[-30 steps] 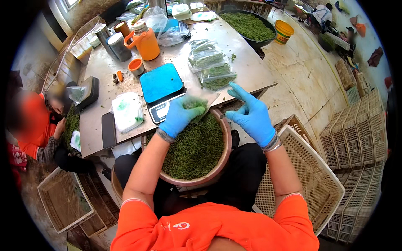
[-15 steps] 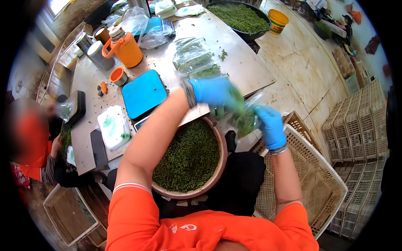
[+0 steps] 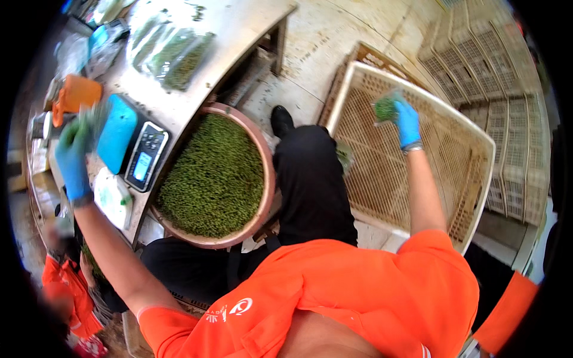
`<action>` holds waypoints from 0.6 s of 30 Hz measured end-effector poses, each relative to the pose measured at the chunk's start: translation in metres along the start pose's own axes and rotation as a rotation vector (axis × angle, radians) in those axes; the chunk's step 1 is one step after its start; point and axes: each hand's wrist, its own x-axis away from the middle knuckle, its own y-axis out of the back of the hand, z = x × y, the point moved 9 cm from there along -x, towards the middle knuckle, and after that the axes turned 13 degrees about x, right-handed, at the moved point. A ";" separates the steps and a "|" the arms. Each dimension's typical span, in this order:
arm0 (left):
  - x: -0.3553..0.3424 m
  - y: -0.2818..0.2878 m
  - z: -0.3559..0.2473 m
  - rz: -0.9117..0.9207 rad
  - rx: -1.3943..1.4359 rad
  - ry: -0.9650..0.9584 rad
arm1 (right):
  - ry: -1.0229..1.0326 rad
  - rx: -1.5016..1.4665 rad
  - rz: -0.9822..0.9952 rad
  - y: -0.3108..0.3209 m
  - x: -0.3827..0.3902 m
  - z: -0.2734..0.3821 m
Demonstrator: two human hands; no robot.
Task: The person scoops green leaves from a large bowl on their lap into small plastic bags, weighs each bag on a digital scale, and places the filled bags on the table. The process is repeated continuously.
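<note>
My right hand [image 3: 407, 122], in a blue glove, is stretched out to the right and holds a small clear bag of green sprouts [image 3: 386, 108] over a white plastic crate [image 3: 343, 95] on the floor. My left hand [image 3: 74, 156], also gloved, is raised at the far left beside the blue-topped scale [image 3: 117, 131] and seems to grip a thin clear bag [image 3: 92, 116], which is blurred. Between my arms a large brown bowl [image 3: 269, 179] full of green sprouts [image 3: 212, 173] rests at the table's edge above my lap.
Filled bags of greens [image 3: 173, 51] lie on the metal table [image 3: 239, 24], with an orange jug [image 3: 77, 92] and a pack of bags [image 3: 113, 200] near the scale. More crates [image 3: 477, 53] are stacked at upper right. Another person in orange [image 3: 65, 292] crouches at lower left.
My right hand has carried the filled bag from above the bowl out over the white crate. My left hand has swung left, past the scale. The view has turned right.
</note>
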 end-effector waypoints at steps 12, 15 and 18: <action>0.084 0.003 0.042 -0.278 0.239 -0.030 | 0.134 0.511 0.276 -0.160 0.107 -0.099; 0.103 0.016 0.059 -0.435 0.303 -0.150 | 0.182 0.747 0.492 -0.160 0.097 -0.063; 0.110 0.020 0.058 -0.556 0.295 -0.132 | 0.244 1.078 0.308 -0.145 0.081 0.007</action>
